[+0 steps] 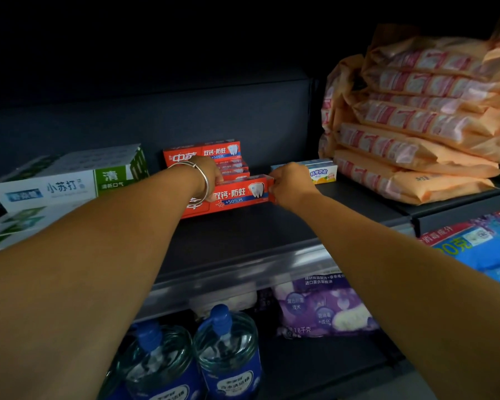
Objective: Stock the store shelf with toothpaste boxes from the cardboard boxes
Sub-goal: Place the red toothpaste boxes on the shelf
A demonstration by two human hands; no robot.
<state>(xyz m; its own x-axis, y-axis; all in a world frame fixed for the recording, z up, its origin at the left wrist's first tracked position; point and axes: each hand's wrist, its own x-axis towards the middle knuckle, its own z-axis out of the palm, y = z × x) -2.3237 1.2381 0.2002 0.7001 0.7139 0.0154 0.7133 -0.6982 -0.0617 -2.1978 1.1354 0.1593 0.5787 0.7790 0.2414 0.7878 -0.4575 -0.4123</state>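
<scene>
Red toothpaste box [237, 194] lies on the dark shelf [243, 235] before the red stack [205, 157]. Our right hand [290, 183] pinches its right end; our left hand [207, 171] curls over its back. We should slide it square against the stack.
</scene>
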